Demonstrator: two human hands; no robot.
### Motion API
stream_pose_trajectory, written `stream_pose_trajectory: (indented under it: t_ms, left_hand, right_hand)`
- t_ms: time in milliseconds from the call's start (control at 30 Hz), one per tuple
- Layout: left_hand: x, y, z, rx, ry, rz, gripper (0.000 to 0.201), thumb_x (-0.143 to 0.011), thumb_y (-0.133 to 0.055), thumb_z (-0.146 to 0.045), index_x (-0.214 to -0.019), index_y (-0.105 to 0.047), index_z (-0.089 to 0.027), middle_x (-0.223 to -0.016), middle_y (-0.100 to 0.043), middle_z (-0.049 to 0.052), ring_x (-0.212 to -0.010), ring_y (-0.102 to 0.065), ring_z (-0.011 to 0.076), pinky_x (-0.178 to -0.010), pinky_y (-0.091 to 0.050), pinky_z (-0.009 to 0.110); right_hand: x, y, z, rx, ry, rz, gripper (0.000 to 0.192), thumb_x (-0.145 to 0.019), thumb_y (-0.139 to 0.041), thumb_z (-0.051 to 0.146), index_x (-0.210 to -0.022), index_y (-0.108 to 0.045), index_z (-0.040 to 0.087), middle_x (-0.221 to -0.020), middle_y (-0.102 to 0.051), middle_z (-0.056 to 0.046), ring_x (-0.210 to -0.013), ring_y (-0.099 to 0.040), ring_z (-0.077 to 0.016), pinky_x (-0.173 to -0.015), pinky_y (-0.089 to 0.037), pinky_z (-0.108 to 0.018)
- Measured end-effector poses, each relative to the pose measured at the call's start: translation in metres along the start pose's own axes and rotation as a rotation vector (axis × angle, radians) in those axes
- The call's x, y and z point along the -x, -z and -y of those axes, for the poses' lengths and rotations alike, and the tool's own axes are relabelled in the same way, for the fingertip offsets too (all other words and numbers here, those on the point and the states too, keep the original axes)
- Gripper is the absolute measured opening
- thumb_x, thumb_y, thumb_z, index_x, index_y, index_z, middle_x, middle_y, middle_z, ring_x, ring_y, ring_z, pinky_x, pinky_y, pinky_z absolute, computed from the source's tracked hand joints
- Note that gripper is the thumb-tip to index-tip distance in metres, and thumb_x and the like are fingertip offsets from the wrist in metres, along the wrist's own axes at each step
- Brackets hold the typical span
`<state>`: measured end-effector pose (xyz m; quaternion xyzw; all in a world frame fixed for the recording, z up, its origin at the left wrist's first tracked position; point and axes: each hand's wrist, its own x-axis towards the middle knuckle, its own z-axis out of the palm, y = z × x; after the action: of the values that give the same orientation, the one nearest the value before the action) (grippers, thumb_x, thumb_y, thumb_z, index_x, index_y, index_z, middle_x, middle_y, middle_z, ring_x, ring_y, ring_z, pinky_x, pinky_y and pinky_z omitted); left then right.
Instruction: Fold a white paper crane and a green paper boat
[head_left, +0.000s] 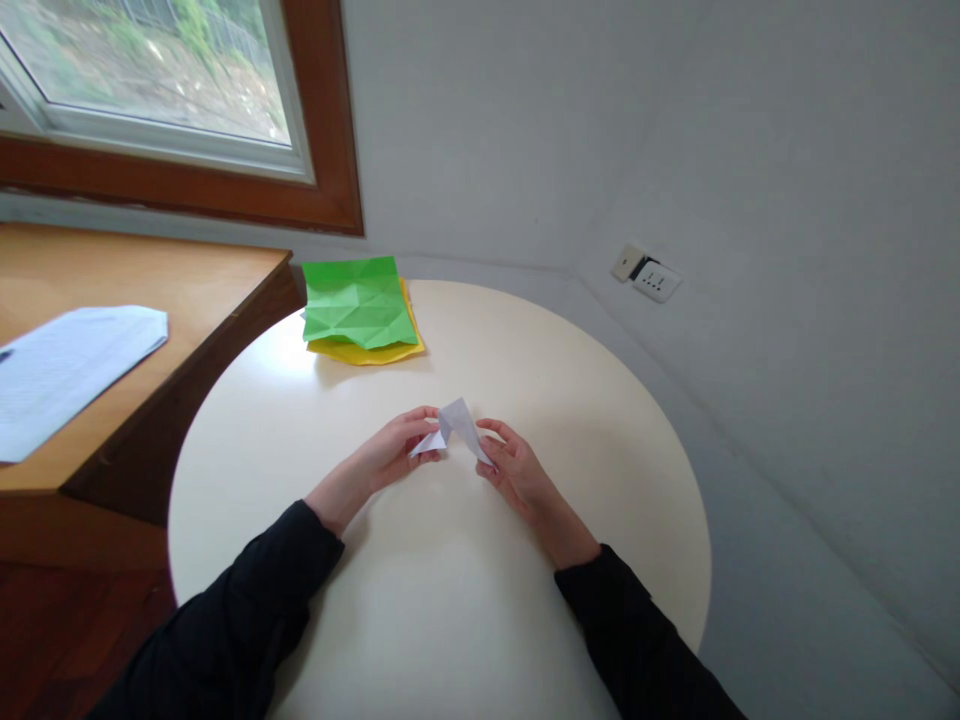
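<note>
Over the middle of the round cream tabletop (450, 600), our left hand (390, 455) and right hand (517, 475), fingers pinching a small folded white paper (457, 425) between us, green sheet (358, 300) on yellow sheet (371, 350) beyond.

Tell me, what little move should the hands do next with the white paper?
Probably press the raised fold flat on the round table. The folded white paper peaks up between the left hand and right hand, each pinching one end.
</note>
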<state>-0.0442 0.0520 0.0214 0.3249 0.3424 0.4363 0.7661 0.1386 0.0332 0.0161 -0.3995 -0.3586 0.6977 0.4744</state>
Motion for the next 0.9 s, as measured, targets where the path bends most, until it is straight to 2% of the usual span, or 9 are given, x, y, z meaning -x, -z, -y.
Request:
stream_pose_trajectory:
  t_ms: [300,433,700,900]
  left_hand:
    - [0.0009,0.002,-0.0066,0.093,0.018,0.019,0.01,-0.074,-0.067,-0.016,-0.074,-0.062,-0.008,-0.058,-0.054,-0.001,-0.047,-0.047,0.0046,-0.053,-0.048,0.018]
    - [-0.0001,0.0036,-0.0067,0.139,0.028,-0.007,0.012,-0.078,-0.066,-0.017,-0.083,-0.062,-0.007,-0.062,-0.06,0.002,-0.05,-0.055,0.0065,-0.056,-0.051,0.02]
    - [0.0001,0.0031,-0.0058,0.09,0.005,0.046,0.02,-0.077,-0.064,-0.006,-0.097,-0.065,-0.007,-0.071,-0.064,0.004,-0.056,-0.06,0.0059,-0.061,-0.053,0.016]
    - [-0.0001,-0.0002,-0.0041,0.072,0.0,-0.038,0.002,-0.075,-0.065,-0.005,-0.076,-0.065,-0.006,-0.068,-0.064,0.006,-0.056,-0.059,0.0068,-0.059,-0.052,0.016]
  right_hand:
    - [-0.0044,0.005,0.0023,-0.101,0.036,-0.03,0.039,-0.055,-0.081,0.032,-0.086,-0.061,0.019,-0.057,-0.047,0.007,-0.049,-0.035,-0.0057,-0.047,-0.029,-0.022]
    - [-0.0051,0.0071,0.0031,-0.126,0.028,-0.047,0.036,-0.056,-0.08,0.031,-0.084,-0.06,0.02,-0.058,-0.047,0.007,-0.049,-0.037,-0.0069,-0.047,-0.032,-0.023]
    - [-0.0021,0.0081,0.0039,-0.174,0.015,-0.021,0.033,-0.059,-0.08,0.027,-0.083,-0.061,0.019,-0.061,-0.051,0.006,-0.053,-0.042,-0.0062,-0.053,-0.037,-0.021]
    - [-0.0012,0.0057,0.0029,-0.171,-0.002,0.01,0.034,-0.057,-0.081,0.027,-0.082,-0.06,0.02,-0.063,-0.052,0.005,-0.055,-0.044,-0.0073,-0.055,-0.038,-0.023]
